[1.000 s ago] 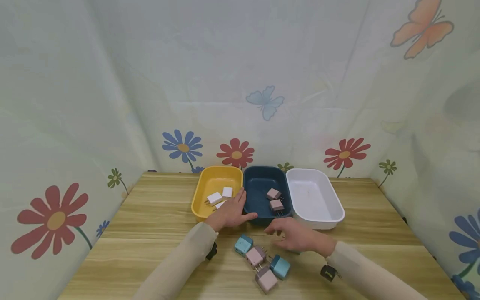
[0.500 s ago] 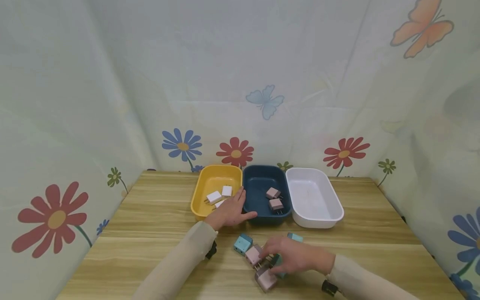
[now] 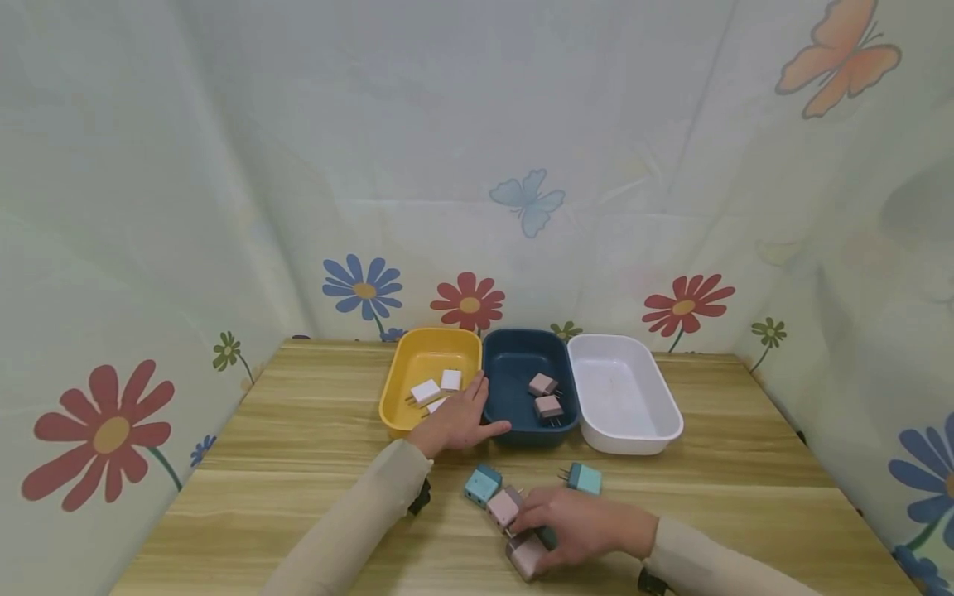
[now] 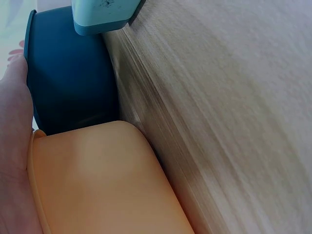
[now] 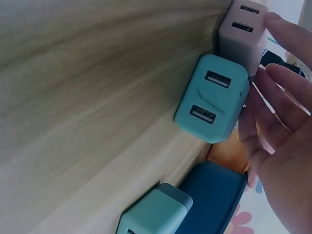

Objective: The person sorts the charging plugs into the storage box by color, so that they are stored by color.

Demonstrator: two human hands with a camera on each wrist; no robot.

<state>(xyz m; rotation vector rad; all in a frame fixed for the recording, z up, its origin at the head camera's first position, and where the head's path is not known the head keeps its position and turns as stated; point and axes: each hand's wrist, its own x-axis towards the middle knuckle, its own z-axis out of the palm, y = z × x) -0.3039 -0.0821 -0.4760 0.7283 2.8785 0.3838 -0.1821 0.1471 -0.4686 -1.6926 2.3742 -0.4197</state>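
Observation:
My left hand (image 3: 456, 418) lies with straight fingers across the adjoining rims of the yellow bin (image 3: 395, 389) and the dark blue bin (image 3: 514, 352). In the right wrist view, the thumb and a fingertip of my right hand (image 5: 287, 107) pinch a pink USB wall charger (image 5: 241, 36). That charger is the nearest of a small cluster on the table. Beside it, a teal charger (image 5: 212, 97) is mostly behind the hand in the head view. Another pink charger (image 3: 504, 507) and a teal charger (image 3: 483, 484) sit to the left, and one more teal charger (image 3: 585, 478) lies behind the hand.
Several white chargers (image 3: 426, 392) are in the yellow bin. Two pink chargers (image 3: 548, 406) rest in the dark blue bin. To its right stands a white bin (image 3: 624, 389). The wooden table (image 3: 298, 463) backs onto a flower-patterned curtain (image 3: 611, 165).
My right hand has moved from in front of the dark blue bin down toward the front cluster, uncovering the teal charger behind it, and has closed on the nearest pink charger. My left hand stays put.

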